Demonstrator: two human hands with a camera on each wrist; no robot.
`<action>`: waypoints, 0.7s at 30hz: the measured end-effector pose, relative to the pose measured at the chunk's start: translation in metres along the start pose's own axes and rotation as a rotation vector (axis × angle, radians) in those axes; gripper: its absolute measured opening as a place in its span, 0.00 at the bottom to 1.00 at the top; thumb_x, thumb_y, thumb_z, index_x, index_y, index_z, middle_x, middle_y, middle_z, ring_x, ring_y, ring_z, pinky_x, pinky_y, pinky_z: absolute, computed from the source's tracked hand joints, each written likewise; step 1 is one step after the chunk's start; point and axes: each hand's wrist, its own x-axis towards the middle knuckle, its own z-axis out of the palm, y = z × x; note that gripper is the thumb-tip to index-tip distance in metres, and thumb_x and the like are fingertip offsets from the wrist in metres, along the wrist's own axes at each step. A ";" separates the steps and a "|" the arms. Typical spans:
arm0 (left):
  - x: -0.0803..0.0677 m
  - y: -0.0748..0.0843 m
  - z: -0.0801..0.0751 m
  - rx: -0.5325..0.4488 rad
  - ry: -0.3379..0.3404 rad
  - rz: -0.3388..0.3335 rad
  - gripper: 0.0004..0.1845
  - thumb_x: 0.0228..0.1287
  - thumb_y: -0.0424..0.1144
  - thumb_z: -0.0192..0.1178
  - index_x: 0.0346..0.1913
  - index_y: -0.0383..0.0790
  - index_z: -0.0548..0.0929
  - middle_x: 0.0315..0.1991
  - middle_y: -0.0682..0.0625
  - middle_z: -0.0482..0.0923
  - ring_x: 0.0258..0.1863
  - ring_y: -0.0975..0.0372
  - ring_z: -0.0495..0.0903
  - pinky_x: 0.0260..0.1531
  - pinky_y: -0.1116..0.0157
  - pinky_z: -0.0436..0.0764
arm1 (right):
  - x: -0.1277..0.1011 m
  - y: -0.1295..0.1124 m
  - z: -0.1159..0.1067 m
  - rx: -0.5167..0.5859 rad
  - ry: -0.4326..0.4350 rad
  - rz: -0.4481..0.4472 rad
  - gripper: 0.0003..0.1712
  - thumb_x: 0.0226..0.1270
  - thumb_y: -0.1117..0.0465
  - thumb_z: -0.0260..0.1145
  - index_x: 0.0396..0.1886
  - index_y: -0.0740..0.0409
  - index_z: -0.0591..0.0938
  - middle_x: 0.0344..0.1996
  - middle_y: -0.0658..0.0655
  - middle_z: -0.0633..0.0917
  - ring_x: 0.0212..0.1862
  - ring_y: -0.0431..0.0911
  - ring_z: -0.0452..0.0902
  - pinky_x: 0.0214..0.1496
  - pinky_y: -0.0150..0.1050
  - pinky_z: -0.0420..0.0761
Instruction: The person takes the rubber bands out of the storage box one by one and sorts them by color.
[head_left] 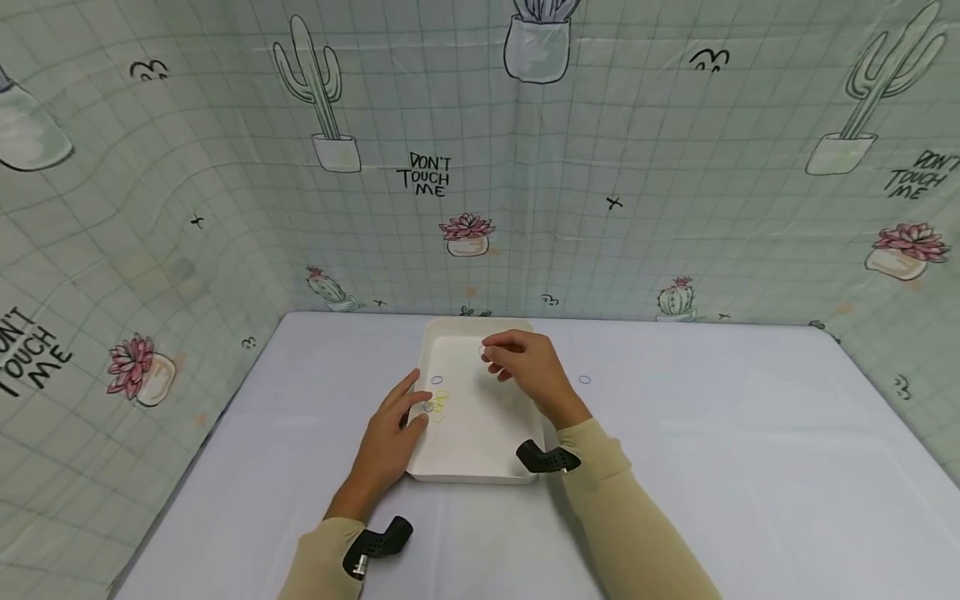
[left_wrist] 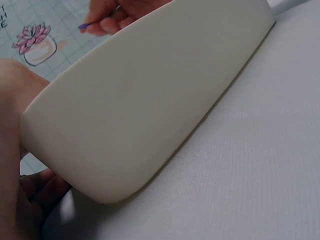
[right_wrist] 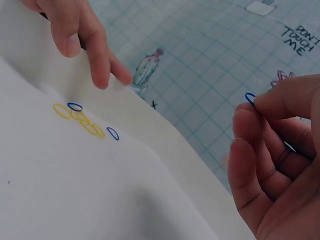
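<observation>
- My left hand [head_left: 390,437] rests on the left rim of the white tray [head_left: 480,454], fingers loosely spread and straight, their tips reaching over the rim beside the loose bands inside.
- My right hand [head_left: 528,367] hangs above the far half of the tray, thumb and forefinger pressed together on a small blue rubber band [right_wrist: 249,98]; the other fingers curl loosely beneath.
- Inside the tray, near its left wall, lies a cluster of yellow rubber bands [right_wrist: 80,119] with two blue bands [right_wrist: 75,106] touching or just beside it.
- One more blue ring [head_left: 584,380] lies on the white table [head_left: 712,467] just right of the tray, apart from its rim.
- Edges and room: the tray sits near the far edge of the table, close to the cactus-print backdrop [head_left: 615,167]. The table surface runs wide to the right and toward me; the backdrop closes in the left, far and right sides.
- Head view only: the whole layout, both sleeves, the ring outside the tray.
- Right wrist view only: the pinch on the blue band and the colours of the cluster, plainly resolved.
- Left wrist view only: the tray's outer wall [left_wrist: 150,100] from low down, its bottom edge resting on the table, my right fingertips [left_wrist: 107,22] showing past the far rim with the blue band; the tray's contents are hidden here.
</observation>
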 end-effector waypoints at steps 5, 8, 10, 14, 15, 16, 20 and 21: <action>0.000 -0.001 -0.003 0.001 0.002 0.004 0.18 0.72 0.33 0.57 0.62 0.41 0.81 0.76 0.60 0.58 0.76 0.58 0.54 0.71 0.52 0.60 | -0.007 -0.003 -0.008 0.032 0.014 -0.012 0.15 0.69 0.61 0.67 0.49 0.67 0.85 0.39 0.59 0.87 0.38 0.53 0.82 0.40 0.42 0.84; 0.001 -0.001 -0.003 0.006 0.006 -0.002 0.18 0.72 0.34 0.57 0.62 0.41 0.81 0.76 0.60 0.58 0.76 0.58 0.54 0.71 0.51 0.60 | -0.010 -0.002 -0.011 0.044 0.006 -0.010 0.14 0.69 0.61 0.66 0.48 0.66 0.85 0.38 0.60 0.87 0.38 0.53 0.82 0.39 0.41 0.84; 0.000 -0.001 -0.003 0.013 0.006 -0.007 0.18 0.72 0.34 0.57 0.62 0.41 0.81 0.76 0.60 0.58 0.76 0.58 0.54 0.71 0.51 0.60 | -0.014 0.000 -0.015 0.041 0.006 -0.005 0.13 0.69 0.61 0.66 0.48 0.65 0.85 0.38 0.60 0.87 0.37 0.53 0.82 0.39 0.42 0.84; 0.000 -0.002 -0.002 0.009 -0.001 -0.004 0.18 0.72 0.34 0.57 0.62 0.41 0.81 0.76 0.59 0.58 0.76 0.58 0.54 0.71 0.51 0.60 | -0.022 0.002 -0.024 0.021 0.016 0.002 0.12 0.69 0.62 0.66 0.46 0.64 0.86 0.38 0.60 0.87 0.37 0.53 0.81 0.39 0.42 0.84; 0.000 -0.002 -0.002 0.010 -0.004 -0.002 0.18 0.72 0.33 0.57 0.62 0.41 0.81 0.76 0.59 0.58 0.76 0.57 0.54 0.71 0.51 0.60 | -0.024 0.003 -0.027 0.015 0.018 0.006 0.11 0.69 0.62 0.66 0.47 0.64 0.86 0.38 0.60 0.87 0.37 0.53 0.81 0.39 0.42 0.84; 0.000 -0.001 -0.002 0.012 -0.005 -0.003 0.18 0.72 0.34 0.57 0.62 0.41 0.81 0.76 0.59 0.58 0.76 0.58 0.54 0.71 0.51 0.60 | -0.026 0.004 -0.030 0.013 0.018 0.009 0.12 0.69 0.62 0.66 0.47 0.64 0.86 0.38 0.61 0.87 0.37 0.53 0.81 0.39 0.42 0.84; 0.000 0.000 -0.001 0.021 -0.013 -0.008 0.18 0.73 0.34 0.56 0.62 0.41 0.81 0.76 0.60 0.58 0.77 0.57 0.54 0.72 0.51 0.60 | -0.030 0.007 -0.043 0.018 0.031 0.040 0.15 0.70 0.61 0.67 0.49 0.67 0.84 0.39 0.60 0.87 0.38 0.52 0.81 0.40 0.41 0.84; 0.000 0.000 -0.001 0.021 -0.014 -0.010 0.18 0.73 0.34 0.56 0.63 0.41 0.80 0.76 0.60 0.58 0.77 0.57 0.54 0.72 0.51 0.60 | -0.031 0.007 -0.046 0.028 0.038 0.051 0.15 0.70 0.61 0.66 0.50 0.67 0.84 0.39 0.60 0.86 0.38 0.51 0.81 0.40 0.40 0.84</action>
